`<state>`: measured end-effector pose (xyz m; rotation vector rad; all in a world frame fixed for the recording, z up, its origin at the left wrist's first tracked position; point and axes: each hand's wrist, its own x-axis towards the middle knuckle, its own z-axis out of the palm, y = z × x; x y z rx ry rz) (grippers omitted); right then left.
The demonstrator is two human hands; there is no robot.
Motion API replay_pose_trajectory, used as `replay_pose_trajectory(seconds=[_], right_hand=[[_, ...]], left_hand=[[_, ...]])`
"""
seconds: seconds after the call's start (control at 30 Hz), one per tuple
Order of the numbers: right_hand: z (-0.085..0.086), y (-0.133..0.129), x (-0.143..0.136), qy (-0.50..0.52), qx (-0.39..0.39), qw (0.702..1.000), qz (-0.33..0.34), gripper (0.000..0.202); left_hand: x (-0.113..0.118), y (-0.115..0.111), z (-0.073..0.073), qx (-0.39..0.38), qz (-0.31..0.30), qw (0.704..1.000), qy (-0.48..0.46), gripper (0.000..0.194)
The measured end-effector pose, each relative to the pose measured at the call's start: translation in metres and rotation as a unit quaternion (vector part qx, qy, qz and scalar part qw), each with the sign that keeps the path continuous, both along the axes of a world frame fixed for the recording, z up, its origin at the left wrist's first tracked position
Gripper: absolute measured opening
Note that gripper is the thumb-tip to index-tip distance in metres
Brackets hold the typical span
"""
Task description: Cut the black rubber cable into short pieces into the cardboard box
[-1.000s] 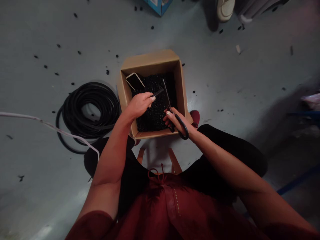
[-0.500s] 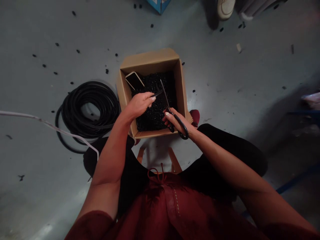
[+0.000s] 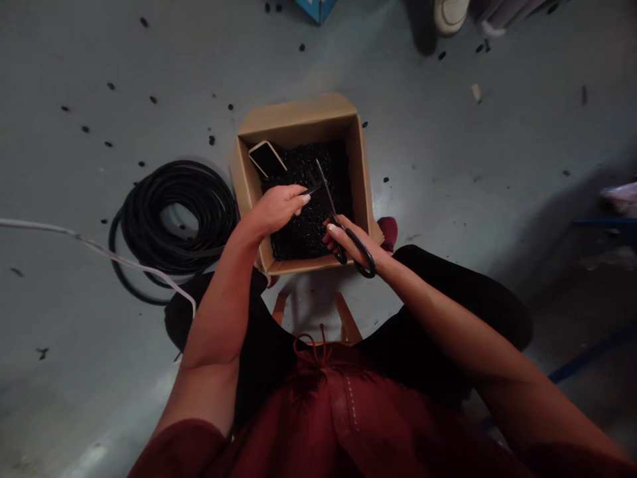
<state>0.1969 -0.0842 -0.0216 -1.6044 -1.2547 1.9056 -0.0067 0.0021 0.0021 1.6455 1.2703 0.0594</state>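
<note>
Over an open cardboard box (image 3: pixel 298 111), my left hand (image 3: pixel 279 208) pinches a short end of black ribbed tube (image 3: pixel 313 190) that pokes out past the thumb. My right hand (image 3: pixel 346 238) grips a pair of scissors (image 3: pixel 328 194) by its black handles, blades pointing away from me and parted near the tube's end. Small black cut pieces (image 3: pixel 306 236) fill the bottom of the box. A phone with a dark screen (image 3: pixel 267 160) leans in the box's far left corner.
Left of the box lies a coil of black tubing (image 3: pixel 144 229) on the grey floor. A white cable (image 3: pixel 104 250) crosses toward my left arm. Small black bits are scattered about. Another person's shoe (image 3: pixel 450 14) and a blue box (image 3: pixel 317 8) are at the top.
The scissor blades look slightly wider apart, with their tips a little further left. Both hands stay nearly in place, and the whole view has shifted very slightly.
</note>
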Motion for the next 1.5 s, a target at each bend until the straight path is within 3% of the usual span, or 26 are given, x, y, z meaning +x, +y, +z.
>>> replay_pose_trajectory(seconds=[0.3, 0.43, 0.63, 0.93, 1.27, 1.5], right_hand=[[-0.005, -0.005, 0.0, -0.088, 0.024, 0.996, 0.01, 0.036], [-0.01, -0.008, -0.001, -0.094, 0.029, 0.995, 0.001, 0.036], [-0.007, -0.005, -0.001, -0.134, 0.059, 0.988, 0.039, 0.029], [-0.021, -0.014, -0.006, -0.138, 0.037, 0.988, 0.059, 0.027], [-0.031, -0.027, -0.013, -0.094, -0.02, 0.994, 0.044, 0.026], [-0.033, -0.027, -0.014, -0.128, 0.001, 0.989, 0.076, 0.026]], left_hand=[[0.005, -0.004, -0.003, -0.009, 0.007, 1.0, 0.025, 0.026], [0.007, -0.004, -0.003, -0.032, -0.01, 0.999, 0.034, 0.027], [0.006, -0.004, -0.004, -0.012, -0.038, 0.997, 0.064, 0.03], [0.005, -0.005, -0.027, 0.02, -0.13, 0.976, 0.173, 0.03], [0.008, -0.008, -0.025, -0.003, -0.162, 0.96, 0.228, 0.029], [0.005, -0.01, -0.04, -0.024, -0.143, 0.965, 0.22, 0.028]])
